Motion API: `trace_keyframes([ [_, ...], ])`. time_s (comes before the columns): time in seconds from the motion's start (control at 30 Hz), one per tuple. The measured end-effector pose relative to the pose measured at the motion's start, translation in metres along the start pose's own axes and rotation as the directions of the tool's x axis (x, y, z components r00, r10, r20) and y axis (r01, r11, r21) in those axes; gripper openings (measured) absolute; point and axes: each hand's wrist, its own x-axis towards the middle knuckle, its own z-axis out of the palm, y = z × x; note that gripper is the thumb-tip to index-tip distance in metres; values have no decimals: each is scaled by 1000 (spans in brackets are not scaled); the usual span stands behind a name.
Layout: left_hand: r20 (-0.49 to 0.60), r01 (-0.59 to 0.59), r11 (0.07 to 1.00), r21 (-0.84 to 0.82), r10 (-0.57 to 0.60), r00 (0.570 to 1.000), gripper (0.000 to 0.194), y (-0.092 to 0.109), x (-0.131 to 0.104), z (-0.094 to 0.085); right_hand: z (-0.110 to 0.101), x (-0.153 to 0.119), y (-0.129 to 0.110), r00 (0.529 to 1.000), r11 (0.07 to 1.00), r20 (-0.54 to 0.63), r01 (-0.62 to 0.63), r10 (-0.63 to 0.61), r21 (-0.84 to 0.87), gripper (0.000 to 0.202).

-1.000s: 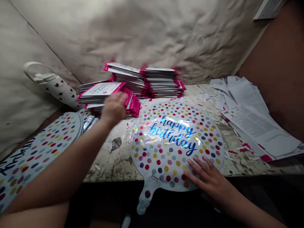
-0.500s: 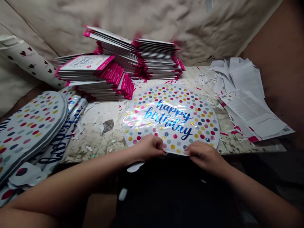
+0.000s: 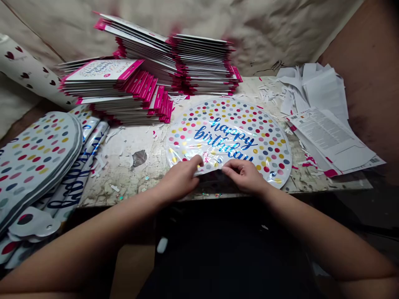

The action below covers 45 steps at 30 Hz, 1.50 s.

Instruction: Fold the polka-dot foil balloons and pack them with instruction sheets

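Observation:
A round, flat foil balloon (image 3: 230,120) with coloured dots and blue "happy birthday" lettering lies on the worn table. My left hand (image 3: 183,174) pinches its near edge between thumb and finger, left of the middle. Close beside it, my right hand (image 3: 245,174) grips the same edge, thumb and fingers pressed together. Between the hands the near edge is lifted and folded back a little, covering the lower part of the lettering. The foil's right and far sides rest on the tabletop.
Pink-edged packets (image 3: 205,64) stand in tall stacks at the back, with another pile (image 3: 102,72) to the left. More dotted balloons (image 3: 40,153) lie far left. Printed sheets (image 3: 333,137) and paper scraps are on the right. A heart-patterned roll (image 3: 31,70) leans at the left.
Both hands have moved away from my body, pushing the balloon's near edge up and over. That edge is now folded back, with bare table showing below it. The whole view has shifted slightly.

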Motion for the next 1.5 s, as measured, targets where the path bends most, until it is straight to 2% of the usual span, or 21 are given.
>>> trace_keyframes([
  [0.13, -162, 19, 971, 237, 20, 987, 59, -25, -27, -6, -7, 0, 8, 973, 981, -228, 27, 18, 190, 23],
  [0.27, -449, -9, 962, 274, 136, 883, 78, -32, -33, -25, -10, -3, -5, 967, 989, -244, 98, -69, 109, 24],
  [0.3, -451, -59, 963, 263, 177, 875, 76, -32, -31, -28, -8, -6, -11, 970, 991, -218, 122, -107, 54, 23],
  [0.33, -401, -115, 964, 241, 207, 892, 68, -33, -27, -30, -5, -11, -16, 970, 987, -182, 159, -159, -14, 20],
  [0.4, -213, -194, 969, 155, 225, 951, 45, -39, -21, -26, 3, -26, -22, 954, 941, -69, 273, -292, -202, 15],
  [0.5, -59, -184, 983, 26, 185, 981, 29, -56, -18, -12, 7, -52, -10, 926, 774, 120, 366, -358, -517, 54],
  [0.53, -51, -185, 983, 7, 185, 981, 27, -62, -19, -6, 2, -60, 0, 940, 727, 116, 323, -321, -606, 63],
  [0.6, -29, -214, 977, -2, 214, 976, 27, -74, -22, 2, -16, -71, 23, 979, 655, -9, 130, -205, -744, 67],
  [0.7, -1, -261, 965, 7, 261, 965, 33, -83, -25, 8, -59, -75, 55, 965, 524, -256, -186, -64, -831, 54],
  [0.73, -8, -274, 962, 16, 274, 962, 33, -84, -26, 9, -72, -73, 62, 955, 488, -291, -231, -50, -842, 51],
  [0.8, -39, -289, 956, 53, 291, 956, 34, -84, -27, 10, -95, -67, 70, 970, 482, -237, -180, -59, -858, 47],
  [0.9, -74, -274, 948, 159, 288, 955, 47, -89, -28, 6, -116, -55, 75, 998, 642, 1, 38, -58, -766, 45],
  [0.97, -73, -240, 950, 198, 258, 963, 55, -98, -28, 0, -128, -47, 76, 997, 779, 76, 55, -10, -624, 42],
  [1.03, -64, -176, 976, 126, 185, 981, 49, -108, -23, -11, -142, -36, 77, 995, 874, 53, -52, 88, -483, 37],
  [1.1, -48, -24, 999, -44, 22, 999, 42, -116, -10, -25, -155, -19, 76, 977, 919, 1, -199, 211, -340, 31],
  [1.2, 4, 251, 951, -183, -255, 967, 43, -120, 23, -48, -168, 14, 76, 919, 913, -36, -394, 393, -101, 31],
  [1.27, -34, 369, 929, -24, -370, 929, 42, -118, 46, -61, -170, 36, 76, 868, 869, -57, -494, 493, -15, 35],
  [1.33, -151, 468, 860, 203, -445, 883, 44, -112, 62, -69, -168, 52, 77, 827, 831, -103, -556, 552, -12, 38],
  [1.4, -344, 514, 794, 326, -406, 846, 48, -100, 66, -68, -164, 60, 77, 811, 815, -136, -578, 569, -37, 38],
  [1.43, -424, 479, 806, 348, -321, 847, 49, -91, 63, -64, -162, 62, 78, 807, 811, -148, -583, 571, -47, 38],
  [1.5, -475, 281, 873, 398, -66, 878, 47, -71, 53, -47, -158, 63, 78, 799, 802, -170, -593, 577, -66, 37],
])
